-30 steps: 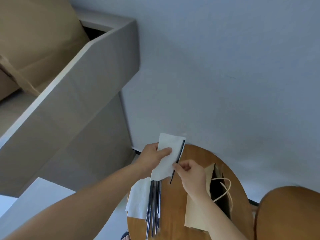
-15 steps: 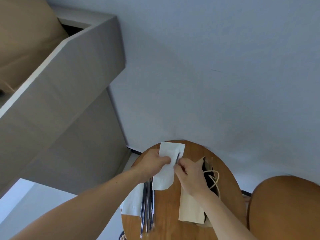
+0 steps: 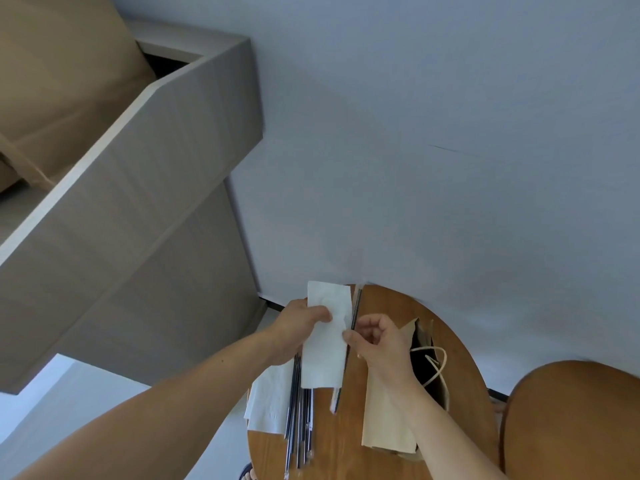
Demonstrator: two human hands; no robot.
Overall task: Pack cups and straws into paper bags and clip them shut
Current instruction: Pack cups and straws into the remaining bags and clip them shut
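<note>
Above a round wooden table (image 3: 460, 344), my left hand (image 3: 298, 327) pinches a folded white napkin (image 3: 325, 355) held upright. My right hand (image 3: 377, 341) grips a thin black straw (image 3: 355, 313) in a clear wrapper against the napkin's right edge; the straw runs from above the napkin to below it. A brown paper bag (image 3: 388, 420) with cream string handles stands open just right of my right hand. Several more wrapped black straws (image 3: 299, 431) lie on the table under my left wrist, next to a stack of white napkins (image 3: 266, 403). No cup is in view.
A second wooden tabletop (image 3: 571, 420) sits at the lower right. A grey wooden cabinet (image 3: 138, 202) rises on the left against a pale wall, with brown cardboard (image 3: 59, 81) on top.
The straw has gone from tilted across the napkin to lying straight along its right edge. My right hand has shifted its pinch on the straw, and the view has swung slightly.
</note>
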